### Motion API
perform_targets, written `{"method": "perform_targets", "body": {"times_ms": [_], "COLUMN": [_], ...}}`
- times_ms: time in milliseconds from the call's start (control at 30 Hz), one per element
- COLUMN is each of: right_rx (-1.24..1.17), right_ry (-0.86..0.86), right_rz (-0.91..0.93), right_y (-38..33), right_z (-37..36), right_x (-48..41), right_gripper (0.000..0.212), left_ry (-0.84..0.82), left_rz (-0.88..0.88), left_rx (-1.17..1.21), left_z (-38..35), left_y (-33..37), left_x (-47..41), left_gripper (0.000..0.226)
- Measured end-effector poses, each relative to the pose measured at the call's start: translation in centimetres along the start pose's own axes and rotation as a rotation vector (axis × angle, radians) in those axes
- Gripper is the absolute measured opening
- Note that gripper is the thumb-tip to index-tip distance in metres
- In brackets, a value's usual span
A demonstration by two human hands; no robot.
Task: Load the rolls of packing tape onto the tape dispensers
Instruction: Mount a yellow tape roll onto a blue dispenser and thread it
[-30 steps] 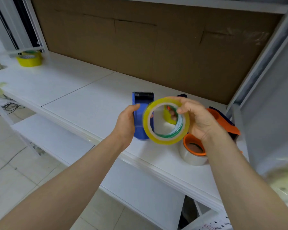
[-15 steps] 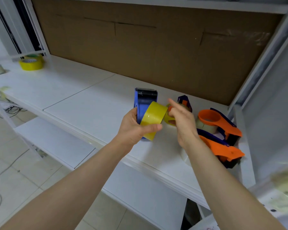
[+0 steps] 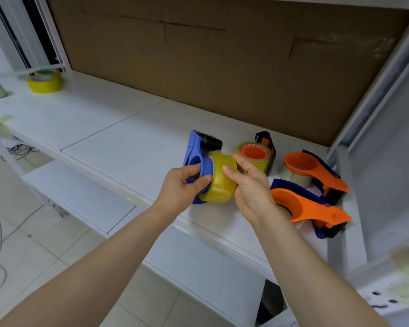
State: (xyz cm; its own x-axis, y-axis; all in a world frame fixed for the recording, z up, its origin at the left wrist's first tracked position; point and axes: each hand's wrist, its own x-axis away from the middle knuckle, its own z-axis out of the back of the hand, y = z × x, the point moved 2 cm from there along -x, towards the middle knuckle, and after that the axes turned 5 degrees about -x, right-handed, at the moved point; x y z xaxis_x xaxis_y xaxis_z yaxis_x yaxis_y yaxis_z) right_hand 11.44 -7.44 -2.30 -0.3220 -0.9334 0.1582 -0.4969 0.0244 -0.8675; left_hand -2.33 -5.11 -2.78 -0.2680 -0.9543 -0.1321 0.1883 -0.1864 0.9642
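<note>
A second ago you held the yellow tape roll (image 3: 220, 182) up face-on in your right hand (image 3: 249, 187), clear of the blue dispenser (image 3: 193, 153). Now it is turned edge-on and its core sits part-way over the dispenser's blue hub (image 3: 206, 169) — a band of hub shows to the roll's left, so by my reading it is started but not fully seated.

Your left hand (image 3: 183, 187) has also shifted from the dispenser's side to a grip at the hub, fingers and thumb curled round it just left of the roll, bracing the dispenser on the white shelf (image 3: 118, 147). Your right hand cups the roll's right end, fingertips (image 3: 225, 168) laid on its outer band, holding it and pressing leftward. The roll lies directly between your two hands, at the centre of the frame.

This looks like the last dispenser to load: to the right of centre stand three others, one with an orange hub (image 3: 255, 153) and two with orange tops (image 3: 313, 172) (image 3: 309, 208), each already carrying a roll. Spare yellow rolls (image 3: 44, 84) sit well apart at the upper left. Push the roll square to the hub — tilted, it may bind.
</note>
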Motion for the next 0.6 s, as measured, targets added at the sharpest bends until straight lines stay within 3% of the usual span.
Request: {"method": "perform_targets", "body": {"times_ms": [233, 300, 433, 500, 600], "right_rx": [-0.202, -0.24, -0.249, -0.18, 0.135], "right_ry": [0.037, 0.01, -0.032, -0.042, 0.038], "right_rz": [-0.03, -0.014, -0.017, -0.033, 0.011], "right_y": [1.3, 2.1, 3.0, 2.7, 1.4], "right_z": [-0.8, -1.0, -1.0, -1.1, -0.9], "right_x": [1.4, 2.0, 2.6, 2.7, 2.1], "right_gripper": [0.052, 0.053, 0.054, 0.049, 0.042], "left_ry": [0.069, 0.039, 0.043, 0.073, 0.105], "left_rz": [0.058, 0.07, 0.056, 0.066, 0.077], "left_rx": [0.175, 0.226, 0.227, 0.272, 0.295], "left_z": [0.0, 0.1, 0.3, 0.5, 0.9], "left_y": [0.1, 0.0, -0.2, -0.4, -0.7], "left_x": [1.1, 1.5, 2.1, 2.3, 2.3], "left_gripper": [0.025, 0.016, 0.03, 0.029, 0.031]}}
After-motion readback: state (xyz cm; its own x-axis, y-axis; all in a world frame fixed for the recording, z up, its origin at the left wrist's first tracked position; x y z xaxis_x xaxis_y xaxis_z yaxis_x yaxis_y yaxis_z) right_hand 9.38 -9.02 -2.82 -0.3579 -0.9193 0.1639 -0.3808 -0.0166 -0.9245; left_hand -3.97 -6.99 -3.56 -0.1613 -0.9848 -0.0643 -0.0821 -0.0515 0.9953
